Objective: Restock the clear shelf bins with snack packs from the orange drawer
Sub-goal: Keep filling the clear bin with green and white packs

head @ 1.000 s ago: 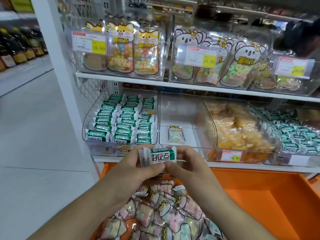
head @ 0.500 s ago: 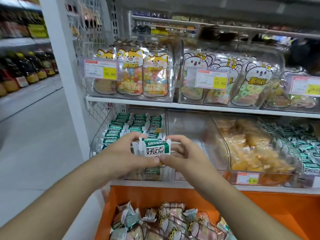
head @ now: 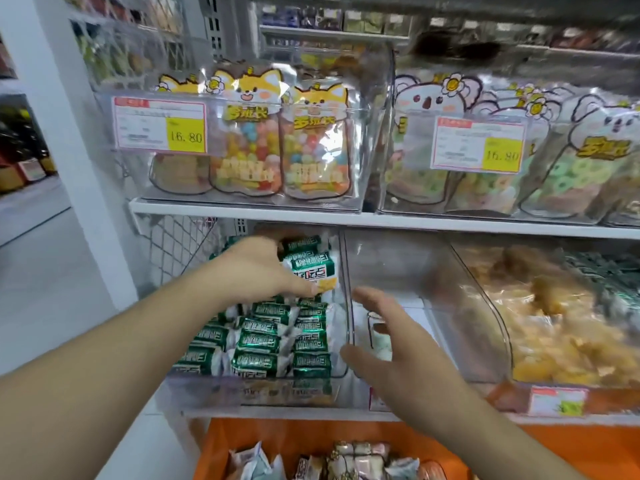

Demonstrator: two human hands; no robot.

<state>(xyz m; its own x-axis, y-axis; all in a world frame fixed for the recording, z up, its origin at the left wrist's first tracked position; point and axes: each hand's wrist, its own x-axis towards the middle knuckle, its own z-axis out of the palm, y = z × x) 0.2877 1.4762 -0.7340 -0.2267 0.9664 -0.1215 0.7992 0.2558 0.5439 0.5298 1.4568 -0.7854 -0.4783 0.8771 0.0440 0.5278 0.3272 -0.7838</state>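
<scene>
A green-and-white snack pack point(head: 313, 268) is being set by the gripping left hand point(head: 256, 271) into the clear bin point(head: 341, 341) at nine o'clock of the open, empty right hand point(head: 391, 341); next, release, then a reach down into the orange drawer point(head: 571, 452).

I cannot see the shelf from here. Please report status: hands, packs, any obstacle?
Left hand placing green pack in the left bin. Right hand open, empty, before the near-empty middle bin. No obstacle seen.
</scene>
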